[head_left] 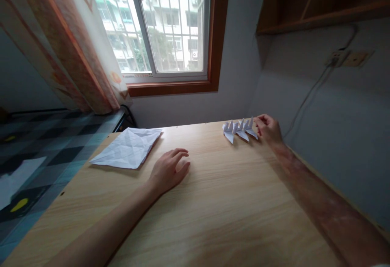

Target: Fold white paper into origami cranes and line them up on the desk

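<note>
Three small white folded paper cranes [240, 130] stand in a row near the far right of a light wooden desk [213, 202]. My right hand [268, 129] reaches to the rightmost crane, its fingers curled and pinching at the crane's wing. My left hand [169, 170] rests palm down on the desk in the middle, fingers loosely spread, holding nothing. A creased white sheet of paper [128, 147] lies flat just left of my left hand.
A window with a brown frame [215, 35] and a patterned curtain [63, 43] stand behind the desk. A bed with a checked cover [45, 149] borders the desk's left edge. A wall socket with a cable [338, 59] and a wooden shelf [319, 3] are at the right.
</note>
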Demonstrator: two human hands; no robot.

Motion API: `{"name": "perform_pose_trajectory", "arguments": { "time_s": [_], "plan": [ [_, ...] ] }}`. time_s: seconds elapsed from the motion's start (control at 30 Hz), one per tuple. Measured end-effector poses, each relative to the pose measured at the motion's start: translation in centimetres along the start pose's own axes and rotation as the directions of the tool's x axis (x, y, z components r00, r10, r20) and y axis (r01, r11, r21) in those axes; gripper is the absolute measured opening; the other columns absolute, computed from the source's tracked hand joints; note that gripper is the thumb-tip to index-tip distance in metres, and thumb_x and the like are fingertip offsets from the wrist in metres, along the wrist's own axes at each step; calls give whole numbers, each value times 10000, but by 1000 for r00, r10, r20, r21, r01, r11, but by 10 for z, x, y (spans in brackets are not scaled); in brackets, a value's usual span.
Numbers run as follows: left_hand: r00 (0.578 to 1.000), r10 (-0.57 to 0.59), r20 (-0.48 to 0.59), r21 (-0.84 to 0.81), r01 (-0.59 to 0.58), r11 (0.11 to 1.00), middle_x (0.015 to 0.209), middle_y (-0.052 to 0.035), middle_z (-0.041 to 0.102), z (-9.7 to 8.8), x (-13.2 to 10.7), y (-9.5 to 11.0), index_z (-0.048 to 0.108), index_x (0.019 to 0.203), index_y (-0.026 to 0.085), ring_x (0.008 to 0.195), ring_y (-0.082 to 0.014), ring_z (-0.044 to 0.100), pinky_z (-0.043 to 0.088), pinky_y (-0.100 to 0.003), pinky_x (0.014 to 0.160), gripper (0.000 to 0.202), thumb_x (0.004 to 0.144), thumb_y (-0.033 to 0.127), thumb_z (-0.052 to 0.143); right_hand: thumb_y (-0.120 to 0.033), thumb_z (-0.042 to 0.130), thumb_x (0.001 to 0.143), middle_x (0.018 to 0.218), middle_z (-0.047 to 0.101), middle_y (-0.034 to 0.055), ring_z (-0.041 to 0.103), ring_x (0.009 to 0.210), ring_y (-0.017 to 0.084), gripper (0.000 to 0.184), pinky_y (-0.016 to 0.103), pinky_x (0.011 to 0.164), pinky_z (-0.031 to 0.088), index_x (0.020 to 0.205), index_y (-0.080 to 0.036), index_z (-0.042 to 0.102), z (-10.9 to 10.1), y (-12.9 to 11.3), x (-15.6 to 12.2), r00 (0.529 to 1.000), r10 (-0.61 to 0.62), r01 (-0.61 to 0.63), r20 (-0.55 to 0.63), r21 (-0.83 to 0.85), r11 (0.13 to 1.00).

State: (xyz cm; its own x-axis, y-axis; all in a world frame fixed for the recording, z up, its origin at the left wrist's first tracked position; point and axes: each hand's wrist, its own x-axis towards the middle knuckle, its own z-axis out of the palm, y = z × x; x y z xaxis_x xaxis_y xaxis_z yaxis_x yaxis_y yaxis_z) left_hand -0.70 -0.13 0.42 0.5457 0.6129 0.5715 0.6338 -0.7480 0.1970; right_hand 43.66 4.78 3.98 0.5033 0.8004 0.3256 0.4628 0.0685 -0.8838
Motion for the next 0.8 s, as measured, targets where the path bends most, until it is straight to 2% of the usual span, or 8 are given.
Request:
{"name": "perform_pose_trajectory", "arguments": {
  "time_s": [0.07,0.17,0.23,0.33,0.53,0.63,0.73,0.8],
  "plan": [
    [1000,-28,13,25,28,999,1265,-94,790,1,0,-2,696,1143,247,1095,-283,777,626,-457,978,147,1056,343,626,-490,646,1012,832,749,61,672,717,194,297,281,625,538,960,-210,729,22,-24,-31,957,-219,213,189,53,976],
    [997,-64,38,51,62,997,1248,-106,787,1,0,-5,700,1115,238,1081,-286,767,629,-444,952,149,1032,352,652,-498,641,1052,1107,822,101,761,1016,278,306,407,909,612,1091,-230,784,57,-49,-91,726,-417,459,547,66,886],
    [994,-88,58,50,85,995,1251,-108,787,0,0,-6,697,1114,237,1101,-294,759,628,-446,957,158,1019,359,669,-511,696,1035,1446,743,146,692,1336,333,462,499,1177,524,1398,-226,723,74,-53,-125,592,-483,563,645,98,820],
    [991,-110,81,44,106,993,1279,-111,783,1,-1,-4,692,1142,237,1142,-308,751,616,-469,1003,173,1020,357,670,-509,672,1054,1710,527,152,495,1590,344,632,541,1336,367,1613,-229,582,86,-47,-154,431,-491,641,757,126,757],
    [989,-81,125,18,79,997,1278,-104,791,-7,4,-11,704,1182,248,1135,-307,758,607,-446,994,236,1017,415,681,-471,643,1077,1775,427,128,409,1654,325,672,528,1370,310,1694,-256,490,84,-35,-153,381,-465,678,799,100,728],
    [974,-216,64,125,207,970,1345,-127,762,-31,10,-36,698,1254,239,1157,-331,748,593,-448,984,387,972,503,718,-476,637,1081,1773,429,129,404,1657,326,668,540,1365,314,1695,-258,488,85,-34,-151,378,-471,687,797,99,720],
    [907,-408,102,382,343,858,1437,-199,707,-65,11,-70,657,1390,174,1249,-415,701,566,-470,995,703,866,634,744,-489,626,1085,1774,428,134,397,1661,314,682,530,1368,310,1701,-239,473,86,-34,-152,365,-470,706,804,90,702],
    [815,-554,171,468,428,773,1492,-237,674,-85,9,-90,632,1441,124,1286,-440,685,554,-461,975,832,847,704,682,-489,612,1091,1777,424,132,396,1661,308,679,522,1371,307,1701,-225,473,86,-34,-152,362,-466,714,807,81,695]
  ]
}}
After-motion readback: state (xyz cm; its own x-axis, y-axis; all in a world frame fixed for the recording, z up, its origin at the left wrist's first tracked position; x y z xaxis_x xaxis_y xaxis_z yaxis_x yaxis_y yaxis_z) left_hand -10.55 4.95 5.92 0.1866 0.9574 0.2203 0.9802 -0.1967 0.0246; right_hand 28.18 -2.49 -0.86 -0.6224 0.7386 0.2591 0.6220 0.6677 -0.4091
